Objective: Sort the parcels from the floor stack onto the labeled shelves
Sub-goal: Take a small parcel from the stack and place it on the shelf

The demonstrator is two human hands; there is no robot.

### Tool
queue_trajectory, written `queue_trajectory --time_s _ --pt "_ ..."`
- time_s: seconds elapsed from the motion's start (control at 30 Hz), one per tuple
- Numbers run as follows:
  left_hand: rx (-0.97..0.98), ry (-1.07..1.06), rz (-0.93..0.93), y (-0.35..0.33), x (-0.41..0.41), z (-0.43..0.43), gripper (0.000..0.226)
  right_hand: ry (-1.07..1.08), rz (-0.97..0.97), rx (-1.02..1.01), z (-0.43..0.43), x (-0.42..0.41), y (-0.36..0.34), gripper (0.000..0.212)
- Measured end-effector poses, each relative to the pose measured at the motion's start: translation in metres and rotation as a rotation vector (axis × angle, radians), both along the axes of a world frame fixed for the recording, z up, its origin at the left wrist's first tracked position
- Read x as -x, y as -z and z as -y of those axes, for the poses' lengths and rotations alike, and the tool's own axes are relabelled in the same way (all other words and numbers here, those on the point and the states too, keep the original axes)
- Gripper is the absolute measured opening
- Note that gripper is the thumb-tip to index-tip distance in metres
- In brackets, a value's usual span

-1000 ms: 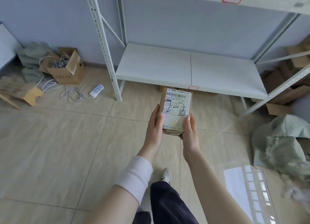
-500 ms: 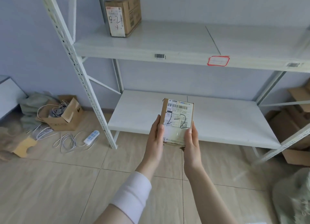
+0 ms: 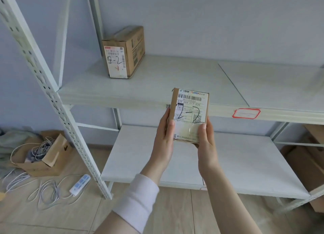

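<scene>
The left hand (image 3: 164, 139) and right hand (image 3: 205, 143) clasp a parcel (image 3: 190, 111) not yet placed; a shelved parcel (image 3: 122, 53) stands up-left of them.

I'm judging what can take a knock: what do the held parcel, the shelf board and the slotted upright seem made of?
Parcel: brown matte cardboard, by its bare edges, under a white paper label with shiny clear tape. Shelf board: white with faint grain, probably laminated board; core unseen. Upright: likely white-painted metal, given its thin angle and punched slots.

left forearm (image 3: 108, 224): white fabric sleeve band (image 3: 138, 200) | right forearm (image 3: 226, 195): bare
</scene>
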State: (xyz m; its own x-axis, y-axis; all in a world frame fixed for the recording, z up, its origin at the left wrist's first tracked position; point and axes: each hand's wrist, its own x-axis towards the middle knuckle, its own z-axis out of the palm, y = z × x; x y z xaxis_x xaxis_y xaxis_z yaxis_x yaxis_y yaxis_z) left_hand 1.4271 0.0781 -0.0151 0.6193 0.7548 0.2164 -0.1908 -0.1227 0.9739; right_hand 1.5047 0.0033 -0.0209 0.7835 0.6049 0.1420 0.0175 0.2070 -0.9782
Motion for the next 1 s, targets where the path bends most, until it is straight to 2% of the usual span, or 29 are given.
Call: queue_trajectory --time_s 0.1,0.23,0.37,0.53,0.67,0.83,1.0 --pt "-0.021 0.022 0.018 -0.013 -0.022 -0.033 0.047 -0.014 0.04 -0.002 -0.029 -0.025 -0.014 0.07" --pt "-0.076 0.069 0.022 -0.024 -0.046 -0.075 0.05 -0.044 0.136 -0.034 -0.064 -0.057 -0.027 0.05" --pt "-0.121 0.093 -0.011 -0.03 -0.062 -0.11 0.057 -0.149 0.192 -0.008 -0.085 -0.087 -0.032 0.052" --pt "-0.179 0.136 -0.101 -0.037 -0.072 -0.137 0.065 -0.232 0.299 0.158 -0.098 -0.121 -0.04 0.063" --pt "-0.212 0.166 -0.188 -0.028 -0.073 -0.156 0.069 -0.158 0.539 0.365 -0.104 -0.14 -0.048 0.06" --pt "-0.281 0.158 -0.335 -0.021 -0.084 -0.182 0.077 -0.158 0.416 0.309 -0.117 -0.148 -0.048 0.047" --pt "-0.316 0.152 -0.399 -0.029 -0.101 -0.21 0.071 -0.136 0.365 0.268 -0.14 -0.161 -0.049 0.046"
